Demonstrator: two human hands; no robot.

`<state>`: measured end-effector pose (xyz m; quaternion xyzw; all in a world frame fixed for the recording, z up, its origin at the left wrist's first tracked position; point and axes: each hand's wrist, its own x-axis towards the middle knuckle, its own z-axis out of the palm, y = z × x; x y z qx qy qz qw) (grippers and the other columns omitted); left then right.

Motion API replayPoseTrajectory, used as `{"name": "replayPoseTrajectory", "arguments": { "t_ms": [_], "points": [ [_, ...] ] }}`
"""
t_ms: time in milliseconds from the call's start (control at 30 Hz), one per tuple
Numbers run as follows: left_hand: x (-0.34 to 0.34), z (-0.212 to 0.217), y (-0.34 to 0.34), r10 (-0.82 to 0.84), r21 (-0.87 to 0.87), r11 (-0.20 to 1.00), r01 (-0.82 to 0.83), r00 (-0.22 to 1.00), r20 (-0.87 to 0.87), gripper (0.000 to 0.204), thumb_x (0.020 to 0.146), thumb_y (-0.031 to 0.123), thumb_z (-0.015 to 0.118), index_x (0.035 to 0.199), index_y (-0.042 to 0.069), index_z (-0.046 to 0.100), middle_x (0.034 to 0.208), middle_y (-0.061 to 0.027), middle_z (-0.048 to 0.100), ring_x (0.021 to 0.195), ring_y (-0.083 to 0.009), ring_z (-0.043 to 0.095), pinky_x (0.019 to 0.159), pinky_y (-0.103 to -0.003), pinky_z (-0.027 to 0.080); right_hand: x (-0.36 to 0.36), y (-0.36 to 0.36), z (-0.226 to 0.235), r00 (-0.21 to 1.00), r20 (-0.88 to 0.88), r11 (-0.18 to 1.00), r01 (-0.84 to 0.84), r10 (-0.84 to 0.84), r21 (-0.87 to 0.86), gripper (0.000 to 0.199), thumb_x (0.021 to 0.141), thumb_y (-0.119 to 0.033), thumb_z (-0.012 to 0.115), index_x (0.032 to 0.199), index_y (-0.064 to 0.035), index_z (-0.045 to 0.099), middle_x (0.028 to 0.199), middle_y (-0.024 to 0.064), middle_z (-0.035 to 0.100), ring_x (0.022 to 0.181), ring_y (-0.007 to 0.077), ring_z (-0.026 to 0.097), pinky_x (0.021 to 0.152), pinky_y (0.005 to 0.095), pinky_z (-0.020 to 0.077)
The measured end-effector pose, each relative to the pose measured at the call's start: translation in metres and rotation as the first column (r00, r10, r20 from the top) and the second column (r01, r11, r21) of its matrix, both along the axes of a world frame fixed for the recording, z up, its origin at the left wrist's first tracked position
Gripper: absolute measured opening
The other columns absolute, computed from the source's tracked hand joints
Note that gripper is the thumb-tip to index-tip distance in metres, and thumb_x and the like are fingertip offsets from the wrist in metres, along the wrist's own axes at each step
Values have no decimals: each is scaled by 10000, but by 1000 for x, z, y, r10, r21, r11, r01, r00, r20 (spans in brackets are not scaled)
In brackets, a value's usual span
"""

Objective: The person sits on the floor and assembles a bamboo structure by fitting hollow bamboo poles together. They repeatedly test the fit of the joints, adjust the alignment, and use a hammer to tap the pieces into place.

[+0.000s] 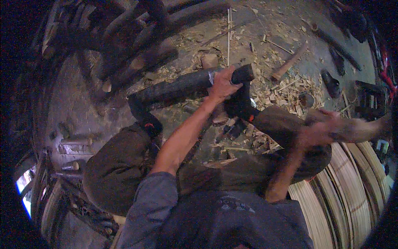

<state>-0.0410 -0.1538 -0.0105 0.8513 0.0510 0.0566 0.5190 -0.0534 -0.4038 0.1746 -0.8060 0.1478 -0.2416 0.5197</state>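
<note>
Your left hand (224,85) has its grip closed around the dark round log (182,86), steadying it; your blurred right hand (317,132), raised beside it, clutches a brown wooden mallet (356,128).

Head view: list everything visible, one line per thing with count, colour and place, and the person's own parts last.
dark log: one, blackish, across the floor under the left hand
wood chips: many, pale, scattered on the floor upper right
wooden-handled tool: one, brown, lying among the chips
pale strips: a stack, cream, lower right
logs pile: several, dark, upper left
left hand: gripping the dark log
right hand: blurred; what it holds cannot be told
</note>
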Motion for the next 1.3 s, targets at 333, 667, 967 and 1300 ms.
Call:
{"name": "replayPoseTrajectory", "arguments": {
  "t_ms": [333,667,967,1300],
  "points": [
    [-8,8,9,24,142,989,-28,999,31,681,601,318,787,1193,98,532,1165,-122,579,1086,-306,541,900,-465,385,9,5,1,997,-13,997,-79,79,1,562,781,-185,674,1230,47,427,1193,170,500,1069,259,481,923,352,395],
    [-2,24,-1,188,167,965,-202,977,98,547,649,335,750,1090,72,561,895,-131,646,846,-353,611,746,-449,439,-42,89,-38,834,-473,956,-285,285,73,762,733,-215,709,1327,68,325,1232,197,492,1094,274,504,951,364,384],
    [-29,155,110,499,-770,443,-460,840,-215,351,761,261,739,1021,76,593,1003,-37,620,937,-150,574,831,-303,444,-11,134,48,759,-163,761,-646,630,-65,750,732,-149,700,1359,-17,310,1223,194,523,1119,290,524,952,366,410],
    [-159,22,116,685,-775,400,-489,722,-102,426,763,-5,684,1130,117,506,1068,-34,575,979,-194,572,889,-368,454,-29,245,104,388,-67,338,-864,919,-373,770,714,-202,682,1386,-178,306,1046,239,606,946,395,610,803,427,490]
  ]
}}
